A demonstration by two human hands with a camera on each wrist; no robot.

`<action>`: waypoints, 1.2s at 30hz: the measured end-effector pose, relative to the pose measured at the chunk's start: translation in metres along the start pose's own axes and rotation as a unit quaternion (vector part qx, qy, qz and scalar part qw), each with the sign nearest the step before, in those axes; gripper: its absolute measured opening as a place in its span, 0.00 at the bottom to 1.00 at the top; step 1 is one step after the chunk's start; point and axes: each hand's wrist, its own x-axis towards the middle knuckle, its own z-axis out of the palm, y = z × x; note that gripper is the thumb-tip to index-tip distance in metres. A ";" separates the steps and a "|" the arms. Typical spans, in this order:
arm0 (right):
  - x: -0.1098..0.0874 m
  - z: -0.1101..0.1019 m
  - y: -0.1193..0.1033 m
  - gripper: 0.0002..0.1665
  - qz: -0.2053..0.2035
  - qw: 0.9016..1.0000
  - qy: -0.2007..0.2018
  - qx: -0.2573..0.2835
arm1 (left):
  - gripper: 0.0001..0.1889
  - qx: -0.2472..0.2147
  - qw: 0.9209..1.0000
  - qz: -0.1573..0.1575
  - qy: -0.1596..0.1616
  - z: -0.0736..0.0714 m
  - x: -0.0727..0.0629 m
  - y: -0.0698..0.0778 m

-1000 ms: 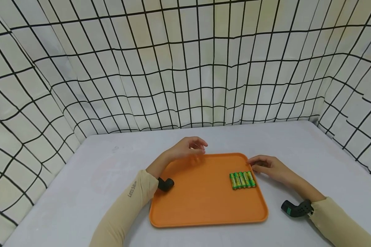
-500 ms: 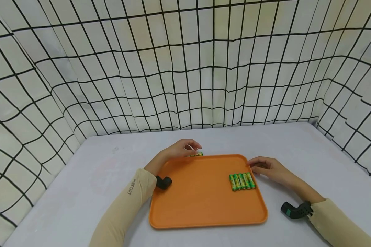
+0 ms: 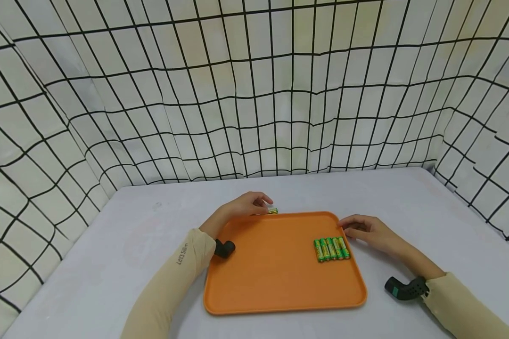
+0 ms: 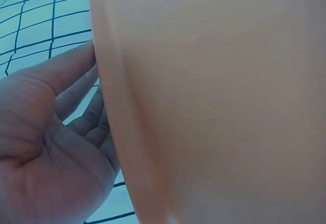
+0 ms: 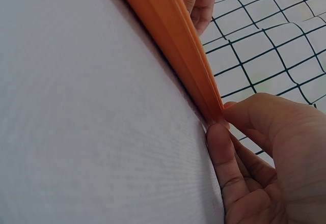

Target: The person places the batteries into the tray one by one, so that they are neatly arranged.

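My left hand (image 3: 248, 204) is at the far edge of an orange tray (image 3: 275, 282), beside a green-and-gold battery (image 3: 273, 211) that shows partly past the fingers. The left wrist view has the thumb reaching to the tray's rim (image 4: 114, 96) and bent fingers behind it. Their tips are hidden, and I cannot tell whether they grip the battery. At the tray's right edge my right hand (image 3: 371, 229) pinches the rim between thumb (image 5: 254, 109) and forefinger. Several green batteries (image 3: 332, 249) lie side by side on the tray near that edge.
The tray lies on a white-covered table (image 3: 89, 263). White walls with a black grid (image 3: 275, 94) rise behind and at both sides. A black wrist camera (image 3: 405, 288) juts from the right sleeve, another (image 3: 225, 249) from the left.
My left hand has drawn slightly left and lower behind the far rim. A battery there has come into view, then become partly covered by the hand. The right hand stays at the tray's edge.
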 end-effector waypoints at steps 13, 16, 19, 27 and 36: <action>0.001 0.000 0.001 0.18 0.007 1.000 -0.004 0.007 | 0.13 0.045 0.999 0.001 0.014 0.002 0.003 0.001; 0.001 0.000 0.001 0.18 0.008 1.000 -0.005 0.010 | 0.12 0.061 0.998 0.006 0.011 0.003 0.004 0.000; 0.001 0.000 0.000 0.18 0.007 1.000 -0.005 0.011 | 0.12 0.073 0.997 0.008 0.012 0.003 0.005 0.001; 0.001 0.000 -0.001 0.18 0.003 1.000 -0.004 0.002 | 0.14 0.085 0.996 0.011 0.027 0.005 0.005 0.003; -0.001 -0.001 -0.003 0.18 0.006 1.000 -0.003 0.005 | 0.15 0.023 0.999 0.020 0.034 0.005 0.003 -0.001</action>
